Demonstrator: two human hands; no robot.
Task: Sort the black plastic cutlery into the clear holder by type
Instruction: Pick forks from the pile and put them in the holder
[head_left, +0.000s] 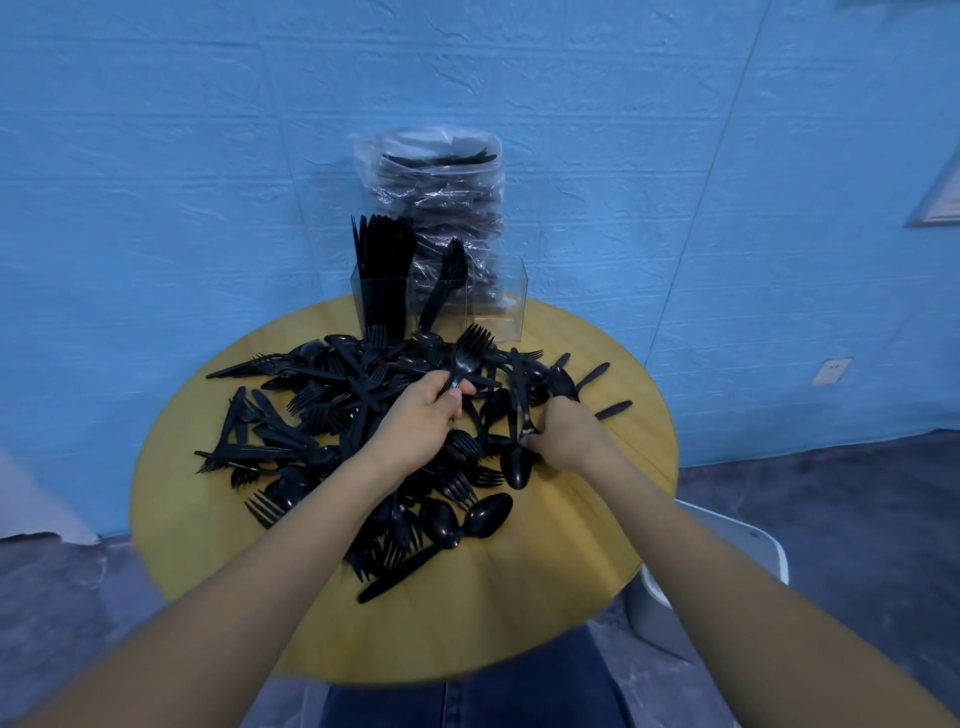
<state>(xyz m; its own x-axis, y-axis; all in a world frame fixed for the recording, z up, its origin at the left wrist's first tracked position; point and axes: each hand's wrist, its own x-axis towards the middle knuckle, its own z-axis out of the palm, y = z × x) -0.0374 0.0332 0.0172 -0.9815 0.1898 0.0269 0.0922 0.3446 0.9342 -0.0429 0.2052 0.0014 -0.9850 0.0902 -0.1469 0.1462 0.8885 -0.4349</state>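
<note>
A loose heap of black plastic forks, spoons and knives (363, 441) lies spread over the round yellow wooden bench (519, 613), and behind it, at the far edge, stands the clear, square-walled acrylic holder (498, 306) with three compartments side by side: the left one packed with upright black pieces, the middle one holding a few leaning pieces, the right one seemingly bare. A clear plastic bag of more black cutlery (441, 208) stands just behind the holder against the blue wall. The left hand (423, 421) is curled round the handles of a small bunch of black forks (467, 351), tines pointing up and away. The right hand (563, 434) is closed on a single piece in the heap, gripping it low; which type it is cannot be told. These pieces look very light, thin and fairly stiff, with a glossy surface likely to slip, and they tangle at the tines, so taking hold at the handle and lifting clear of the heap seems the safer grip.
</note>
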